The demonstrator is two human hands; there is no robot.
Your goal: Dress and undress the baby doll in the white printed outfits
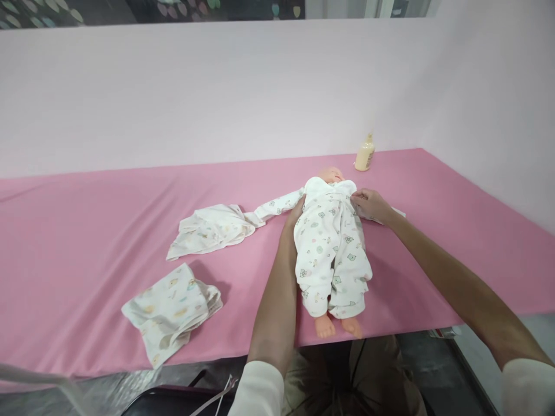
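Note:
A baby doll [330, 174] lies on its back on the pink table [87, 242], dressed in a white printed sleepsuit [329, 248], bare feet toward me. My left hand [295, 211] rests against the doll's side at the sleeve, its fingers mostly hidden behind the suit. My right hand [368, 205] is at the doll's other shoulder, fingers pinched on the sleepsuit's fabric near the collar. One long sleeve stretches left toward a crumpled white garment [212, 230].
A folded printed cloth [173, 311] lies near the table's front edge on the left. A cream bottle [365, 153] stands at the back by the pale wall. A dark chair [173, 401] sits below the table edge.

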